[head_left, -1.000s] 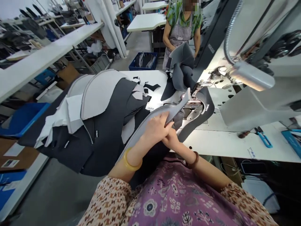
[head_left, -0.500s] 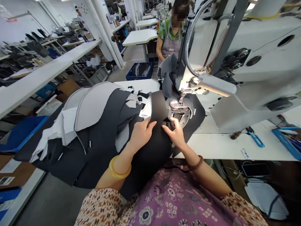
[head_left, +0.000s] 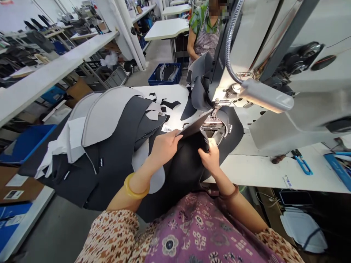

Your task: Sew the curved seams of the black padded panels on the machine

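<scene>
My left hand is closed on the edge of a black fabric panel, lifting a flat flap of it toward the presser foot of the sewing machine. My right hand grips the same panel just right of the left hand, fingers curled into its folded edge below the needle plate. A white barcode label shows beside my left thumb. More black and grey fabric hangs behind the needle.
A stack of black and grey cut panels lies on the table at left. Blue-handled snips lie on the white table at right. Another person stands beyond the machine. A blue crate sits on the floor.
Both hands have gone from resting flat on the panel to gripping it. The left hand has raised a flap toward the presser foot, and the right has curled onto the folded edge.
</scene>
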`<state>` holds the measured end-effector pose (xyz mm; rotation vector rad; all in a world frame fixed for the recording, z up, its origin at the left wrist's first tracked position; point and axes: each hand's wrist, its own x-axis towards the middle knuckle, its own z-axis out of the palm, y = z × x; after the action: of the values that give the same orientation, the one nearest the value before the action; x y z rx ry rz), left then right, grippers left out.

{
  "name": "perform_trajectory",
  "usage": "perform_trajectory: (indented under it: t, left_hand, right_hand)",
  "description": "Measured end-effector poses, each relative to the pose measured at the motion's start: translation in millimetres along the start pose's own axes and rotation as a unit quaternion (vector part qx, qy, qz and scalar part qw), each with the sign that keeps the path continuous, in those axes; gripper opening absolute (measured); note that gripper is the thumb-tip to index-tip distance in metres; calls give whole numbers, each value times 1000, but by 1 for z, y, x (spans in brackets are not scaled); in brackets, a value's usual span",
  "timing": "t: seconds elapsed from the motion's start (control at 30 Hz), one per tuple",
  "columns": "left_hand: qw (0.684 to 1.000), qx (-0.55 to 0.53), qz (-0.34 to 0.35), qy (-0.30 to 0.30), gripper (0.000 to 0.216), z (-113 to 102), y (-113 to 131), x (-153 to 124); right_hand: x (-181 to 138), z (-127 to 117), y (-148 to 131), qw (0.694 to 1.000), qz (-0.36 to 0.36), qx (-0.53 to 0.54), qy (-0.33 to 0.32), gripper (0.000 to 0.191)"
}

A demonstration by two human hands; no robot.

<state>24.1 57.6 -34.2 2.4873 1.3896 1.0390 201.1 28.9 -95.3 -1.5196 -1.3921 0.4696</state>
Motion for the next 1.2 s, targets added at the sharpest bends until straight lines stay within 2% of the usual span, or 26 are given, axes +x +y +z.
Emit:
perform_trajectory:
  t: [0.1, 0.13, 0.2, 0.3, 0.33, 0.37, 0.5, 0.57, 0.63, 0.73, 0.9, 1.0, 1.13, 1.2]
  left_hand:
    - [999, -2, -26, 22, 34, 15, -5, 5]
    - [998, 6, -43, 36, 39, 21, -9, 8]
    - [995, 24, -80, 61, 47, 31, -20, 14]
    - [993, 10, -99, 65, 51, 44, -36, 22]
    - [993, -7, -100, 59, 51, 50, -37, 24]
    - [993, -27, -105, 52, 49, 56, -37, 25]
    - [979, -110, -169, 30, 41, 86, -22, 26]
    - [969, -137, -203, 25, 40, 98, -15, 27]
    - [964, -153, -218, 21, 38, 104, -13, 30]
    - [962, -176, -208, 4, 35, 102, -16, 34]
    - [957, -198, -210, 21, 38, 92, -23, 31]
    - [958, -194, -210, 41, 39, 94, -27, 28]
    - [967, -169, -184, 40, 35, 104, -28, 33]
    - [974, -148, -158, 70, 28, 106, -26, 36]
  right_hand:
    - [0, -1, -1, 999, 11, 34, -17, 15]
    - [-1, -1, -3, 997, 41, 53, -27, 13]
    - [-2, -4, -9, 979, 154, 120, -64, 16]
    - [7, -19, -18, 889, 355, 247, -154, 26]
    - [13, -27, -20, 865, 390, 271, -164, 31]
    - [20, -35, -21, 854, 409, 280, -159, 34]
    - [47, -60, -22, 861, 432, 262, -57, 19]
    - [53, -63, -23, 860, 432, 265, -58, 22]
    - [54, -62, -23, 866, 413, 266, -89, 36]
    - [51, -56, -20, 875, 398, 251, -117, 52]
    - [51, -44, -13, 883, 375, 252, -123, 47]
    - [51, -41, -14, 888, 362, 256, -124, 45]
    - [55, -50, -21, 916, 325, 221, -83, 41]
    - [60, -56, -23, 931, 301, 197, -60, 39]
